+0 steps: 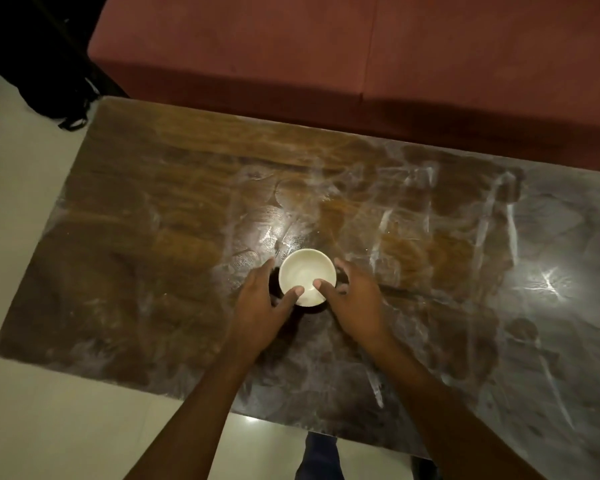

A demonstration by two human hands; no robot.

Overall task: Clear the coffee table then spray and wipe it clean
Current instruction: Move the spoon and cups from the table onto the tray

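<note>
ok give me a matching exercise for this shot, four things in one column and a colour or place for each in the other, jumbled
1 bowl
2 sofa
3 coffee table
4 floor

a red
b pale tiles
c white, between left hand and right hand
d brown with white smears

Pairs: 1-c, 2-a, 3-d, 4-b

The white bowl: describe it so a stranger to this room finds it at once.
Start at the red sofa, then the wooden coffee table before it. Near the table's middle stands a small round white bowl, between the left hand and right hand; it is the only pale, round thing on the dark top.
</note>
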